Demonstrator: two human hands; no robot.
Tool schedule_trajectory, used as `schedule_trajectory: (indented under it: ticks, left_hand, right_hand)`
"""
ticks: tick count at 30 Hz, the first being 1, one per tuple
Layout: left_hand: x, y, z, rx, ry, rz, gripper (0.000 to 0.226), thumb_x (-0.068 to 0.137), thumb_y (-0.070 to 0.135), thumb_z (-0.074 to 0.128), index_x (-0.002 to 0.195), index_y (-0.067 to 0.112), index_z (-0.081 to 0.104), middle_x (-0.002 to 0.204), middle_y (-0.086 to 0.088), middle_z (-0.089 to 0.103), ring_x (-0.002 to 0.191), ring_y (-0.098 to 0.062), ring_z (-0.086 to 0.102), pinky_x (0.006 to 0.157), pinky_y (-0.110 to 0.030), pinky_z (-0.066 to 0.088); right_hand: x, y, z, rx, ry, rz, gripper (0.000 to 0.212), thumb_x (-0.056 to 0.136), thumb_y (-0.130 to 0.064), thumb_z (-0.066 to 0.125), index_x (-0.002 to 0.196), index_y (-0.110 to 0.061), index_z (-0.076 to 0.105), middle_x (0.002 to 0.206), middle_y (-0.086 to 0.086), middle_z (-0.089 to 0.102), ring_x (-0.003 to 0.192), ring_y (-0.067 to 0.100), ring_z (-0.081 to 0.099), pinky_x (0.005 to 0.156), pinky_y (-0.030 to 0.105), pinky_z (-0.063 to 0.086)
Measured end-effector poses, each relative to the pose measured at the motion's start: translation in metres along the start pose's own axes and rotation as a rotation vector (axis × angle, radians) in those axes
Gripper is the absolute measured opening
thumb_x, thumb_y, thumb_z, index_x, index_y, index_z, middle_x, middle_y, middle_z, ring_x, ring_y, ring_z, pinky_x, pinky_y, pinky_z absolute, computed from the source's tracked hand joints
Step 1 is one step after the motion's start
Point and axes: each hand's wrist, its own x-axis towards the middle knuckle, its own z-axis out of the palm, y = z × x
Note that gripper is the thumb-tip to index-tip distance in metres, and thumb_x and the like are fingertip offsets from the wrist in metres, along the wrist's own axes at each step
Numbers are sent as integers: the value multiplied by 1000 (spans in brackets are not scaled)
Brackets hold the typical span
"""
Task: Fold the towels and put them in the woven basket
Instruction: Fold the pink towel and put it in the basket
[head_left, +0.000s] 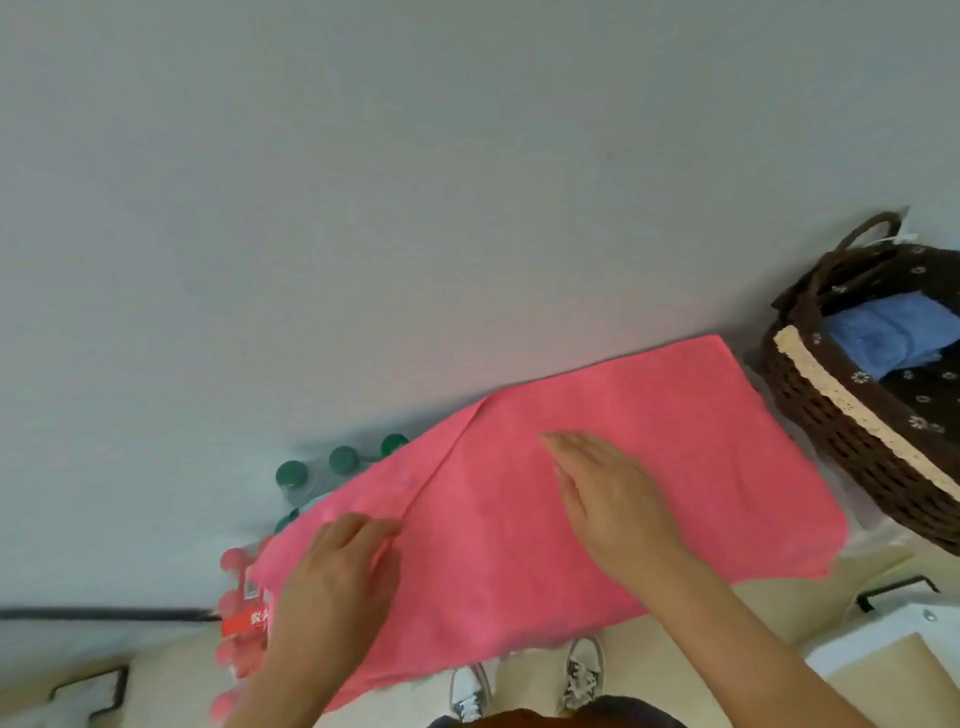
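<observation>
While the right hand (608, 493) presses flat on the pink towel (675, 441), the left hand (337, 577) pinches its fold at 8 o'clock.

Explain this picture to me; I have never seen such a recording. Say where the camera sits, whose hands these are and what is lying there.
There is no machine here. One camera, worn on a person's head, looks forward and down, so both hands are the wearer's own. A pink towel lies spread on a pale surface, one layer already folded over. The right hand rests flat on it. The left hand sits at the folded layer's edge with bent fingers; whether it pinches the cloth is unclear. At the right stands a woven basket with a blue towel inside. Green-capped bottles show beyond the towel's left end.
</observation>
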Motion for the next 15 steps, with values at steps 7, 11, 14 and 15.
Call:
schedule_trajectory:
  ticks: [7, 11, 14, 15]
  left_hand:
    - [-36, -53, -7, 46, -47, -28, 17, 76, 31, 49, 69, 20, 59, 74, 5, 55, 57, -19, 54, 47, -30, 40]
    - [-28, -77, 4, 122, -220, 114, 19, 83, 27, 42, 65, 24, 37, 72, 3, 51, 66, -20, 49, 57, -36, 48]
    - [-22, -88, 0, 106, -236, 191, 18, 83, 24, 45, 65, 23, 48, 74, 5, 54, 69, -18, 52, 61, -33, 49]
    - [-21, -89, -4, 50, -207, 177, 17, 81, 26, 47, 67, 22, 57, 74, 7, 57, 68, -16, 53, 61, -30, 49]
  right_hand:
    - [26, -95, 66, 25, -243, -344, 40, 77, -9, 62, 115, -20, 63, 113, 0, 65, 92, 25, 59, 74, 39, 55]
    - [36, -107, 84, -17, -268, -406, 38, 72, -5, 64, 106, -21, 71, 113, 0, 67, 84, 25, 61, 76, 32, 55]
    - [45, -109, 84, -15, -256, -418, 18, 80, -17, 58, 90, -20, 73, 102, -4, 69, 76, 22, 60, 72, 31, 54]
    - [48, -110, 84, -25, -249, -423, 20, 83, -21, 53, 87, -20, 73, 97, -5, 69, 74, 21, 59, 71, 31, 52]
